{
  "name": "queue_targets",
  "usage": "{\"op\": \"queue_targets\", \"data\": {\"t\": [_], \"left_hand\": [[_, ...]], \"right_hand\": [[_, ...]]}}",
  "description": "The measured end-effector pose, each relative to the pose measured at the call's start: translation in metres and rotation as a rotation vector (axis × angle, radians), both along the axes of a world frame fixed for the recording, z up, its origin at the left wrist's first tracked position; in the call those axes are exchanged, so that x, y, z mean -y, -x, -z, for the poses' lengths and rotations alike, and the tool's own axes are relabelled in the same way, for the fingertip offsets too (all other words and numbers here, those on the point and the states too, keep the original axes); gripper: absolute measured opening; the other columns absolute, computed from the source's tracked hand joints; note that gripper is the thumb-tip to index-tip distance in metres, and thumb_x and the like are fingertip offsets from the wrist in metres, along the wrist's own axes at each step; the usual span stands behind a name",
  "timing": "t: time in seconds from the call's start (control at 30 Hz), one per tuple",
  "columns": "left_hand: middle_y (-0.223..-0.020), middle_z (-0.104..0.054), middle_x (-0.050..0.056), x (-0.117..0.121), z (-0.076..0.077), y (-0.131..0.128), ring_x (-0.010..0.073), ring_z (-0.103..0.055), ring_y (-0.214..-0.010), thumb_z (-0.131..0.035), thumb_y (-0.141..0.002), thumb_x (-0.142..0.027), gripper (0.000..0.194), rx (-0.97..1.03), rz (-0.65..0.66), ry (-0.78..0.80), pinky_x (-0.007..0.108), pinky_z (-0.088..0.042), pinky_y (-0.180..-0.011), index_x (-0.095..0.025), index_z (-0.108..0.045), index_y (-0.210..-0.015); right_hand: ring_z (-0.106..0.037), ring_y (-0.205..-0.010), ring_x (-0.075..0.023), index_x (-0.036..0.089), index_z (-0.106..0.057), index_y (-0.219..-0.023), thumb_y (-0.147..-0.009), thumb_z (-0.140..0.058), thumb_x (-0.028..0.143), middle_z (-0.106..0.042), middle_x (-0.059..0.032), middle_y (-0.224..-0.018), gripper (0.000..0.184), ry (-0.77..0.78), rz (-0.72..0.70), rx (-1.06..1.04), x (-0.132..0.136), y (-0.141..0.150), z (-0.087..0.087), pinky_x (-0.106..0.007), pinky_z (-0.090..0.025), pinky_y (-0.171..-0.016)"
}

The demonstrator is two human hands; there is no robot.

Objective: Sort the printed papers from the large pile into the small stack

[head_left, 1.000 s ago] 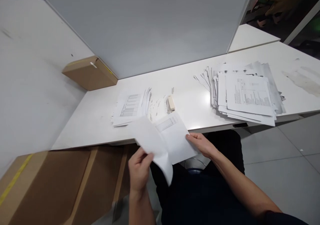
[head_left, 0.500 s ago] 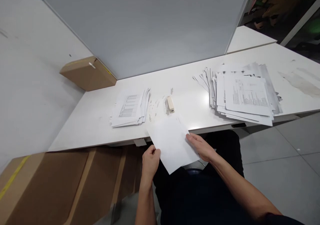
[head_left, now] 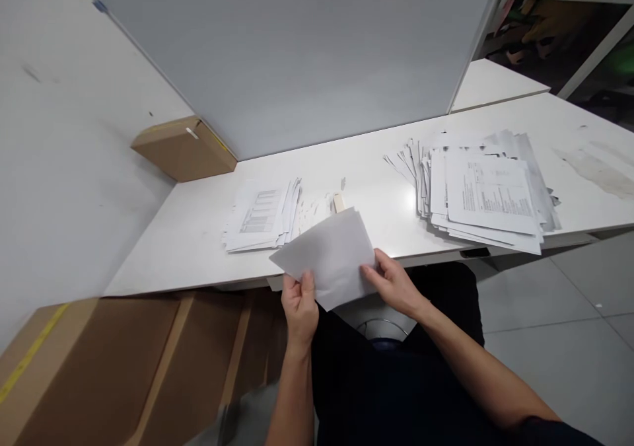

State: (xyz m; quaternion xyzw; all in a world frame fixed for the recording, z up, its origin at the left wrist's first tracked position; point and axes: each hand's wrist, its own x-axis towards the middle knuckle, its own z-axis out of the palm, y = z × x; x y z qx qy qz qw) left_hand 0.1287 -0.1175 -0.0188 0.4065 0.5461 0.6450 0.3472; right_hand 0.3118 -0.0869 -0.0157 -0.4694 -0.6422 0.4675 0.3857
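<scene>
Both hands hold white paper (head_left: 329, 254) over the front edge of the desk, its blank side facing me; whether it is one sheet or several I cannot tell. My left hand (head_left: 300, 307) is closed on the lower left edge, thumb on top. At the right edge, my right hand (head_left: 395, 284) pinches it between thumb and fingers. Just beyond the paper lies a small cream-coloured stapler (head_left: 339, 202), partly hidden by it. To the left is a short stack of printed sheets (head_left: 260, 215). A larger, uneven stack of printed papers (head_left: 490, 195) is on the right.
The white desk (head_left: 198, 234) runs along a grey panel (head_left: 307, 56). A cardboard box (head_left: 185, 148) stands in the back left corner. Large cartons (head_left: 129, 360) fill the floor at the lower left. A shelf frame (head_left: 594, 49) stands at the upper right.
The paper has risen and turned, now tilted and covering most of the stapler. My left hand has moved up and turned its thumb onto the sheet; my right hand has shifted slightly.
</scene>
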Motion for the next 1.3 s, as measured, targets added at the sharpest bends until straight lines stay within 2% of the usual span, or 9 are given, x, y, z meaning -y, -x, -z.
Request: {"op": "queue_targets", "data": {"t": [0.13, 0.23, 0.43, 0.67, 0.83, 0.9, 1.0, 1.17, 1.3], "left_hand": [[-0.108, -0.06, 0.007, -0.026, -0.042, -0.008, 0.0167, -0.056, -0.105, -0.056, -0.083, -0.035, 0.034, -0.219, -0.071, -0.254, 0.027, -0.042, -0.094, -0.019, -0.052, -0.112], [-0.103, -0.059, 0.006, -0.047, -0.054, -0.01, 0.0159, -0.057, -0.102, -0.056, -0.082, -0.035, 0.028, -0.246, -0.084, -0.322, 0.027, -0.042, -0.093, -0.019, -0.052, -0.104], [-0.094, -0.059, 0.004, -0.068, -0.034, -0.009, 0.013, -0.058, -0.091, -0.056, -0.083, -0.035, 0.025, -0.16, 0.063, -0.239, 0.025, -0.044, -0.086, -0.019, -0.047, -0.1], [-0.096, -0.062, 0.006, -0.067, -0.034, -0.015, 0.0153, -0.059, -0.094, -0.053, -0.084, -0.037, 0.025, -0.197, 0.032, -0.23, 0.027, -0.043, -0.089, -0.018, -0.049, -0.1], [-0.097, -0.061, 0.007, -0.07, -0.025, -0.017, 0.0173, -0.058, -0.097, -0.054, -0.083, -0.04, 0.03, -0.15, 0.013, -0.194, 0.03, -0.043, -0.09, -0.018, -0.053, -0.103], [-0.092, -0.06, 0.006, -0.071, -0.02, -0.015, 0.0164, -0.058, -0.093, -0.054, -0.082, -0.04, 0.028, -0.096, -0.01, -0.193, 0.03, -0.044, -0.089, -0.019, -0.053, -0.1], [-0.089, -0.057, 0.003, -0.072, -0.015, -0.003, 0.0137, -0.058, -0.087, -0.061, -0.078, -0.037, 0.031, -0.028, -0.029, -0.208, 0.029, -0.045, -0.084, -0.022, -0.049, -0.102], [-0.126, -0.045, 0.01, -0.07, -0.012, 0.018, 0.0198, -0.048, -0.115, -0.072, -0.067, -0.033, 0.067, -0.216, 0.006, -0.143, 0.034, -0.038, -0.095, -0.028, -0.038, -0.124], [-0.119, -0.055, 0.009, -0.069, -0.008, 0.018, 0.0224, -0.047, -0.118, -0.068, -0.071, -0.034, 0.044, -0.334, 0.197, -0.035, 0.038, -0.034, -0.101, -0.023, -0.054, -0.111]], "right_hand": [[-0.049, -0.071, -0.0146, 0.021, -0.051, -0.091, -0.086, -0.045, 0.032, -0.053, -0.0011, -0.079, 0.013, -0.175, 0.052, -0.053, -0.024, 0.0, -0.041, -0.026, -0.039, -0.065], [-0.049, -0.072, -0.0148, 0.021, -0.05, -0.094, -0.085, -0.046, 0.031, -0.053, -0.0015, -0.081, 0.014, -0.231, 0.079, -0.095, -0.045, -0.001, -0.046, -0.027, -0.04, -0.067], [-0.052, -0.084, -0.0165, 0.021, -0.051, -0.096, -0.084, -0.049, 0.031, -0.057, -0.0029, -0.09, 0.016, -0.171, 0.067, -0.187, -0.067, -0.003, -0.016, -0.029, -0.041, -0.077], [-0.054, -0.085, -0.0178, 0.021, -0.055, -0.104, -0.086, -0.047, 0.035, -0.059, -0.0043, -0.094, 0.025, -0.18, 0.098, -0.138, -0.065, -0.002, -0.011, -0.031, -0.041, -0.08], [-0.055, -0.087, -0.019, 0.021, -0.056, -0.108, -0.084, -0.049, 0.035, -0.061, -0.0035, -0.094, 0.028, -0.143, 0.093, -0.124, -0.07, -0.001, -0.002, -0.03, -0.042, -0.078], [-0.056, -0.083, -0.0183, 0.02, -0.058, -0.101, -0.085, -0.047, 0.033, -0.062, -0.0029, -0.089, 0.023, -0.197, 0.082, -0.075, -0.073, -0.006, -0.011, -0.028, -0.042, -0.075], [-0.056, -0.077, -0.0166, 0.021, -0.057, -0.095, -0.088, -0.043, 0.029, -0.061, -0.0028, -0.086, 0.018, -0.38, 0.049, 0.13, -0.074, -0.018, -0.044, -0.026, -0.04, -0.069], [-0.051, -0.074, -0.0186, 0.019, -0.055, -0.085, -0.088, -0.034, 0.01, -0.059, -0.0054, -0.076, 0.023, -0.753, -0.043, 0.816, -0.065, -0.029, -0.105, -0.035, -0.034, -0.077], [-0.049, -0.072, -0.0193, 0.017, -0.053, -0.084, -0.078, -0.036, -0.002, -0.058, -0.0062, -0.071, 0.027, -0.846, -0.132, 1.12, -0.06, -0.02, -0.117, -0.037, -0.03, -0.076]]}}
